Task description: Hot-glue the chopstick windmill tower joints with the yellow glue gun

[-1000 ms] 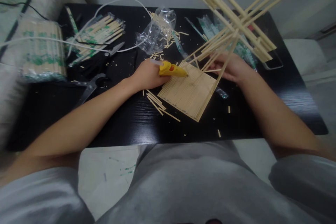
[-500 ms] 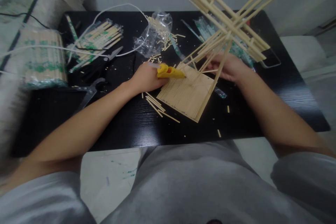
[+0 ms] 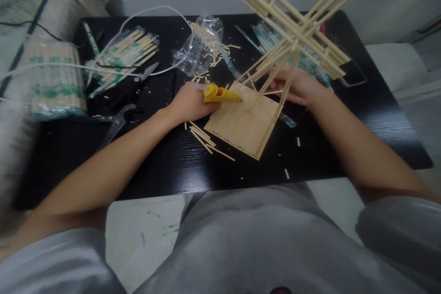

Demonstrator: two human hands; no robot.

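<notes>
The person's left hand [image 3: 191, 103] is closed around a yellow glue gun [image 3: 220, 95], and the nozzle points right, with its tip over the far left edge of the flat stick panel [image 3: 246, 121]. That panel lies on the black table [image 3: 172, 165], pretty much in the middle.

The right hand [image 3: 298, 86] is at the panel's far right corner. Its fingers are curled around the thin slanting struts of the stick frame [image 3: 296, 32], which rises off the panel and fans out into a big crossed shape above it.

A few loose cut sticks [image 3: 206, 138] lie on the table just left of the panel, touching its near left edge. Further left of the panel are metal cutters [image 3: 115, 121], then scissors [image 3: 138, 78] behind those. A crumpled clear bag [image 3: 200, 46] with stick offcuts sits behind the panel to the left. Well left of the panel there's an open chopstick pack [image 3: 127, 50] and a big wrapped bundle [image 3: 48, 78] at the table's edge, with a white cable [image 3: 155, 9] looping over that side.
</notes>
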